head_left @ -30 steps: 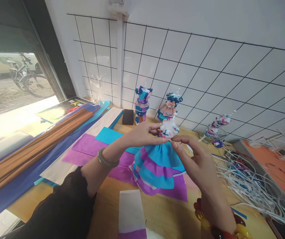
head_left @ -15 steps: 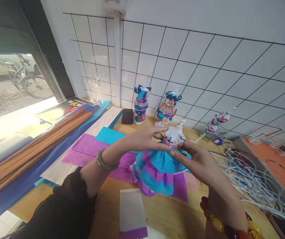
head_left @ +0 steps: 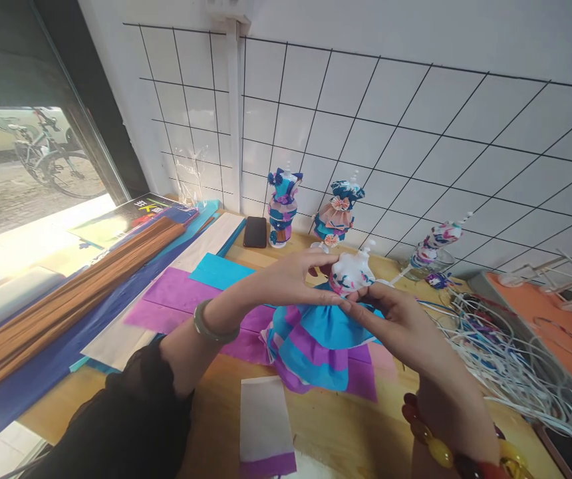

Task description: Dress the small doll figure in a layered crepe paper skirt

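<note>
A small dress model stands mid-table, with a white patterned bodice and a layered blue and purple paper skirt. My left hand is closed on its waist from the left, thumb and fingers pinching the top of the skirt. My right hand pinches the same waistline from the right, fingertips touching the paper just under the bodice.
Two finished paper dress models stand at the grid wall beside a black phone. Purple, blue and brown crepe sheets lie left. A tangle of white wire lies right. A white and purple paper strip lies near me.
My right hand has closed in from open fingers to pinch the waist. The dress model has shifted slightly right, and both hands now meet at its waistline.
</note>
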{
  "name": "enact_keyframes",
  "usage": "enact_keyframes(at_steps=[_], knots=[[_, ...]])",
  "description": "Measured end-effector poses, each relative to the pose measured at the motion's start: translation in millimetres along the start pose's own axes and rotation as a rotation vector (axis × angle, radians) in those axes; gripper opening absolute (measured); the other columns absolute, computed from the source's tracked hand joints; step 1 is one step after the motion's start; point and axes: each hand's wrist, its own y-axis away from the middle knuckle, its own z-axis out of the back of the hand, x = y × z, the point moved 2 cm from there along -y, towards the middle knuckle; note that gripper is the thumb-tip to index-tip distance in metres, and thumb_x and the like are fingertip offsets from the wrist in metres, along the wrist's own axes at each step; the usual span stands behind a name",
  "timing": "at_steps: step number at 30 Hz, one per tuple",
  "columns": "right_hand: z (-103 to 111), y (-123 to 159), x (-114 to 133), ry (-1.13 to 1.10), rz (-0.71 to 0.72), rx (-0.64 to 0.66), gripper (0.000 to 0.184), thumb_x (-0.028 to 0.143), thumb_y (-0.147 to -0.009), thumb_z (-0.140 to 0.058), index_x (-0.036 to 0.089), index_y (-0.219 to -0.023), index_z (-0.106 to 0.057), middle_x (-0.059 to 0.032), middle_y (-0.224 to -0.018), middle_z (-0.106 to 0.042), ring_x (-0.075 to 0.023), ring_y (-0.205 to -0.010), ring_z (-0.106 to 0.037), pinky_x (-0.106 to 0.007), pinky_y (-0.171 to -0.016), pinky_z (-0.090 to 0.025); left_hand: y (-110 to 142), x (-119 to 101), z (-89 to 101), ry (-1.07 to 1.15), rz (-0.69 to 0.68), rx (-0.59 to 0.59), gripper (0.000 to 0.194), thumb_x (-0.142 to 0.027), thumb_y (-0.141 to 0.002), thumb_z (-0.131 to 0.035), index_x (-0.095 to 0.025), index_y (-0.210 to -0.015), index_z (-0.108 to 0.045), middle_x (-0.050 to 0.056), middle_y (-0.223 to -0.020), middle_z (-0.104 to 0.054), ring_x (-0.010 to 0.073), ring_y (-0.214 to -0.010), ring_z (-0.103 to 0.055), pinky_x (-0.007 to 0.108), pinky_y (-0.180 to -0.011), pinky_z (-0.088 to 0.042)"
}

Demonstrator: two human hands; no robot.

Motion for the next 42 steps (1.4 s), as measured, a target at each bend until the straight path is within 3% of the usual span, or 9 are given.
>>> enact_keyframes(at_steps=[12, 23, 28, 39, 42], knots=[[1.3, 1.6, 0.4, 0.001, 0.000, -0.017, 0.024, 0.041, -0.083, -0.057, 0.020, -0.076, -0.065, -0.0021, -0.068, -0.063, -0.0149, -0.062, -0.055, -0.025, -0.048, -0.041, -0.9, -4.2, -1.5, 0.023, -0.037, 0.009, 0.034, -0.045, -0.078, -0.062, -0.017, -0.096, -0.061, 0.004, -0.093, -0.061, 0.0166, -0.089, -0.055, 0.027, -0.081, -0.042], [2.3, 3.1, -3.2, 0.004, 0.003, -0.007, 0.024, 0.042, -0.083, -0.057, 0.019, -0.078, -0.066, -0.0033, -0.073, -0.067, -0.0164, -0.065, -0.058, -0.027, -0.054, -0.044, -0.8, -8.3, -2.8, 0.102, -0.025, 0.069, 0.039, -0.041, -0.074, -0.067, -0.019, -0.106, -0.062, 0.004, -0.104, -0.063, 0.0174, -0.094, -0.056, 0.029, -0.084, -0.042], [3.4, 1.6, -2.3, -0.043, 0.023, 0.031, 0.026, 0.044, -0.084, -0.056, 0.020, -0.079, -0.065, -0.0037, -0.075, -0.067, -0.0168, -0.068, -0.058, -0.027, -0.056, -0.046, 0.2, -4.9, -1.4, 0.149, 0.023, 0.089, 0.050, -0.035, -0.075, -0.066, -0.020, -0.121, -0.056, 0.005, -0.112, -0.062, 0.0178, -0.099, -0.055, 0.030, -0.088, -0.043], [5.9, 6.5, 4.0, -0.228, 0.002, 0.135, 0.021, 0.041, -0.084, -0.057, 0.022, -0.085, -0.065, -0.0024, -0.081, -0.064, -0.0145, -0.069, -0.056, -0.026, -0.058, -0.046, -1.0, -2.1, -0.3, 0.172, 0.037, 0.076, 0.047, -0.035, -0.075, -0.065, -0.016, -0.118, -0.058, 0.007, -0.108, -0.063, 0.0200, -0.101, -0.056, 0.033, -0.091, -0.043], [5.0, 5.8, 3.5, -0.245, -0.004, 0.101, 0.021, 0.041, -0.084, -0.058, 0.021, -0.085, -0.066, -0.0027, -0.080, -0.064, -0.0147, -0.069, -0.056, -0.026, -0.057, -0.046, -0.4, -1.2, -0.9, 0.162, 0.068, 0.067, 0.052, -0.035, -0.074, -0.066, -0.017, -0.122, -0.056, 0.008, -0.112, -0.062, 0.0214, -0.105, -0.055, 0.035, -0.092, -0.043]])
